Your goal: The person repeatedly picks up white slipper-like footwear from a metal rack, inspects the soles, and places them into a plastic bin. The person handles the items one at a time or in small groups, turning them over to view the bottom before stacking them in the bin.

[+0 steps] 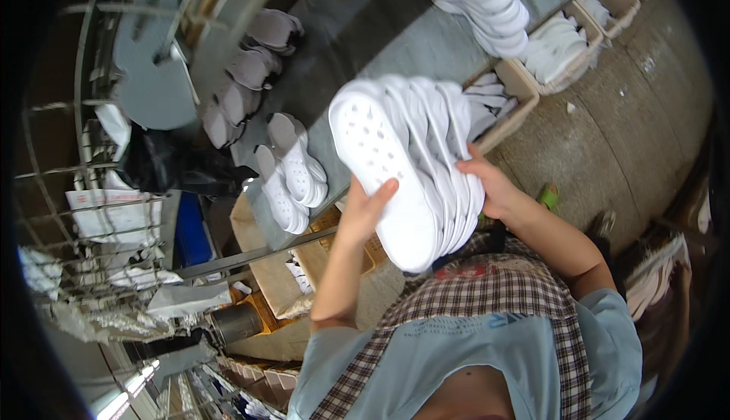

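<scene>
Head view, sole one: stack of white shoes (422, 169) was up in front of the table (437, 59), its upper part overlapping the tabletop in sight; no contact with it could be made out. Left hand (363, 206) gripped the stack's left face, thumb flat on the outermost shoe; right hand (490, 184) clasped the opposite side, thumb over the layered edges. So stack lay between the two, touching both, fingers spread to its width; the left was nearer the loose shoes (300, 165) at the table's left end, the right nearer the bins (525, 89) along its right side. Outermost shoe's long axis ran slantwise: holed end toward the table, plain end away from it, toward the checked apron (471, 291). Layers followed one another rightward, toward the bins' side of the table. Fingertips behind the stack were hidden.
</scene>
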`<move>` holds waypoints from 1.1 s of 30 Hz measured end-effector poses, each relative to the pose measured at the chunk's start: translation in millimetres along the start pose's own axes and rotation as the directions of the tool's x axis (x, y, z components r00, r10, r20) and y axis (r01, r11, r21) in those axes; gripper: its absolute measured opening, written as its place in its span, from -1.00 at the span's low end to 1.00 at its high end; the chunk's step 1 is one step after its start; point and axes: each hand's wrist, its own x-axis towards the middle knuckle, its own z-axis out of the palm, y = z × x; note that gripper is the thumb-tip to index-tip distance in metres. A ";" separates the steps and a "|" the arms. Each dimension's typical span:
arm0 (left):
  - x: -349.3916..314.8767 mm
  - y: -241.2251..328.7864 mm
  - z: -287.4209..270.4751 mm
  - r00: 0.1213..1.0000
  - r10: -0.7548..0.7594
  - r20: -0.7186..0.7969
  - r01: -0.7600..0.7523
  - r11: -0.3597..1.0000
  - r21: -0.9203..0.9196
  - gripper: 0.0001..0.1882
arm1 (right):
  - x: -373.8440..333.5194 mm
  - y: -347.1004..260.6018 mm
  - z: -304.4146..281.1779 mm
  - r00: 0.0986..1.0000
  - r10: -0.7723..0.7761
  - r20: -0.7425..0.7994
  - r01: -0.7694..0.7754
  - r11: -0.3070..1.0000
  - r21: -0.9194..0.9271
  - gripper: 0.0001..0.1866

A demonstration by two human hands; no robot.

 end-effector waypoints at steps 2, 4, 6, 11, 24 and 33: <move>16.3 5.4 -6.4 0.995 -0.006 0.095 0.008 1.000 -0.020 -0.29 | -17.2 7.7 6.8 0.990 -0.135 0.031 0.135 0.991 -0.009 -0.19; 31.7 11.4 -7.0 0.974 0.012 0.228 -0.001 0.999 -0.050 -0.37 | -33.9 18.5 13.5 0.982 -0.176 -0.062 0.177 0.984 0.013 -0.19; 45.8 16.3 -2.1 0.907 -0.088 0.412 0.145 0.983 -0.108 -0.40 | -51.9 30.4 20.7 0.956 -0.194 -0.221 0.212 0.976 0.059 -0.31; 66.0 10.1 21.3 0.686 -0.337 0.645 0.414 0.909 0.034 -0.44 | -88.2 44.1 26.1 0.907 -0.071 -0.415 0.176 0.959 0.220 -0.42; 70.2 -62.3 65.1 0.312 -0.670 0.674 0.702 0.641 0.312 -0.60 | -132.5 95.1 -22.3 0.923 0.055 -0.380 0.132 0.884 0.448 -0.56; 31.2 -57.2 83.6 0.313 -0.679 0.664 0.720 0.625 0.300 -0.57 | -169.0 104.2 -27.6 0.920 0.046 -0.389 0.148 0.878 0.455 -0.59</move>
